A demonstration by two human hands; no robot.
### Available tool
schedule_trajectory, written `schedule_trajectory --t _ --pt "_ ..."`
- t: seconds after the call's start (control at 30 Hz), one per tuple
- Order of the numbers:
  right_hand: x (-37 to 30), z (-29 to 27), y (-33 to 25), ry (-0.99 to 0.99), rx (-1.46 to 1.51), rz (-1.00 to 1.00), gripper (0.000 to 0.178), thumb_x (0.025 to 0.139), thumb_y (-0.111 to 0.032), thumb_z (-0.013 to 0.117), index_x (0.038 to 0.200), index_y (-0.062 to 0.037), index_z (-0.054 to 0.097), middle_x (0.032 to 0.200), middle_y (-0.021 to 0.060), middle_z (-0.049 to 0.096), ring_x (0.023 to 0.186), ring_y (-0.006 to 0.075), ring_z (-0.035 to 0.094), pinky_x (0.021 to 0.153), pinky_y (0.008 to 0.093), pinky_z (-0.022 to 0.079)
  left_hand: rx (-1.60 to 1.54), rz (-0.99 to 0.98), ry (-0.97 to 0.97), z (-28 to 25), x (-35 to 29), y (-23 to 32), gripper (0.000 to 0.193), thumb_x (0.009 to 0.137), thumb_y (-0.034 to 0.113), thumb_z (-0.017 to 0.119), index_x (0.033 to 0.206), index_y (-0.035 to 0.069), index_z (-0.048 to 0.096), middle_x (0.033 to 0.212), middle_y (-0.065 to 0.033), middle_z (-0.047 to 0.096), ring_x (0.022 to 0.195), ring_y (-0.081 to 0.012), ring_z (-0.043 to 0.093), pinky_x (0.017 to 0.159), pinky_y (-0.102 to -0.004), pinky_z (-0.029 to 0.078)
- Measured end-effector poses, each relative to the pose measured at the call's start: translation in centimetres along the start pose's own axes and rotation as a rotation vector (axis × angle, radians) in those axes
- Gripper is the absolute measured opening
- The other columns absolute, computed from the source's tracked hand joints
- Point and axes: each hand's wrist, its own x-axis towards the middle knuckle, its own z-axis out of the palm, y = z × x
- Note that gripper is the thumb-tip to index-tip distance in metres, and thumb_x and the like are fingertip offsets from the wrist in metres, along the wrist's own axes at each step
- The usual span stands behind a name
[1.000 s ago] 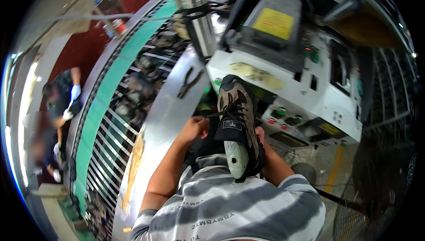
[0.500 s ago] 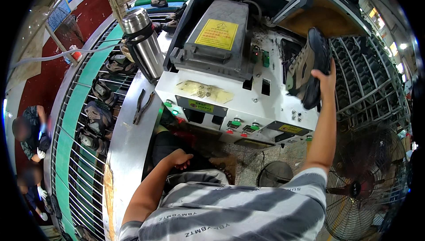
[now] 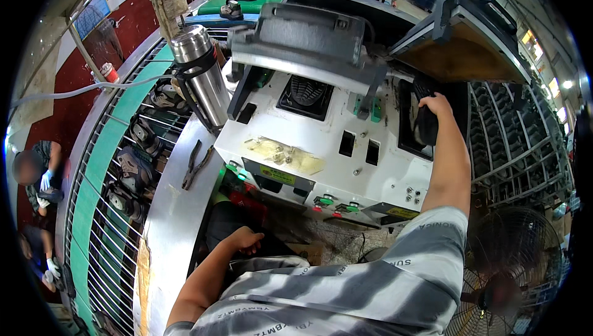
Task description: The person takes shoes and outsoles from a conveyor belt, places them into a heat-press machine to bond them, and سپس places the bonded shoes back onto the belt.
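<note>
My right hand [image 3: 437,106] reaches into the right-hand bay [image 3: 406,138] of a white machine [image 3: 287,126], its fingers wrapped round a dark-soled shoe [image 3: 425,127]. The shoe sits in the bay, partly hidden by my hand and wrist. Above that bay stands a raised lid [image 3: 463,46] with a brown inner face. The machine's left lid [image 3: 309,33] is also raised, over a black sole-shaped pad [image 3: 307,91] in a square recess. My left hand [image 3: 248,240] rests by my lap, fingers curled, with nothing seen in it.
A steel flask [image 3: 201,73] and pliers [image 3: 197,164] are on the metal ledge at left. Beyond it, a roller conveyor [image 3: 92,212] carries several shoes [image 3: 134,168]. A wire rack [image 3: 513,132] and a fan [image 3: 494,280] stand at right. Two co-workers [image 3: 40,166] are at far left.
My right hand has lowered the shoe from above the machine into the right bay. The left lid has swung up, uncovering the pad. My left hand has hardly moved.
</note>
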Motion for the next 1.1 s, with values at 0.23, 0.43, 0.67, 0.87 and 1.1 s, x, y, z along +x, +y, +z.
schedule_trajectory --t 0.23,0.43,0.67,0.87,1.1 --pt "-6.6 1.5 -0.4 0.066 0.086 0.024 0.088 0.067 -0.046 0.070 0.142 -0.0084 0.043 0.142 0.0200 0.045 0.130 0.0355 0.045 0.106 0.0395 0.038 0.091 -0.020 -0.109 -0.1 1.8 1.2 0.047 0.091 0.044 0.053 0.082 0.001 0.069 0.066 -0.0096 0.066 0.052 -0.0184 0.064 0.045 -0.0309 0.048" --pt "-20.6 5.0 8.6 0.783 0.374 -0.414 0.030 0.082 -0.010 0.068 0.110 -0.0020 0.061 0.107 0.0160 0.060 0.096 0.0322 0.058 0.084 0.0391 0.047 0.546 0.653 0.003 6.1 7.1 7.7 0.033 0.087 0.032 0.056 0.098 0.002 0.067 0.094 -0.0162 0.069 0.089 -0.0332 0.065 0.079 -0.0415 0.050" --pt "-33.5 12.1 20.0 0.691 1.637 0.714 0.023 0.098 -0.024 0.050 0.087 -0.0037 0.051 0.076 0.0037 0.045 0.064 0.0154 0.042 0.057 0.0323 0.036 0.359 0.969 -0.030 13.3 7.9 19.8 0.027 0.092 0.017 0.049 0.109 0.002 0.064 0.102 -0.0195 0.067 0.101 -0.0344 0.062 0.085 -0.0407 0.048" --pt "-35.3 16.6 29.0 -0.293 2.250 0.105 0.020 0.093 -0.026 0.056 0.093 -0.0061 0.058 0.089 0.0096 0.058 0.083 0.0240 0.056 0.074 0.0381 0.048 0.160 0.873 0.035 10.6 5.9 17.0 0.025 0.095 0.016 0.049 0.108 0.001 0.063 0.096 -0.0137 0.068 0.091 -0.0261 0.065 0.079 -0.0371 0.050" --pt "-40.4 18.4 -2.2 -1.617 1.841 -0.716 0.054 0.075 -0.034 0.073 0.115 -0.0026 0.056 0.109 0.0193 0.060 0.101 0.0330 0.058 0.088 0.0430 0.046 -0.521 1.092 0.474 -1.8 -6.3 3.9 0.015 0.095 0.005 0.052 0.102 -0.002 0.064 0.092 -0.0084 0.068 0.086 -0.0132 0.064 0.079 -0.0271 0.051"
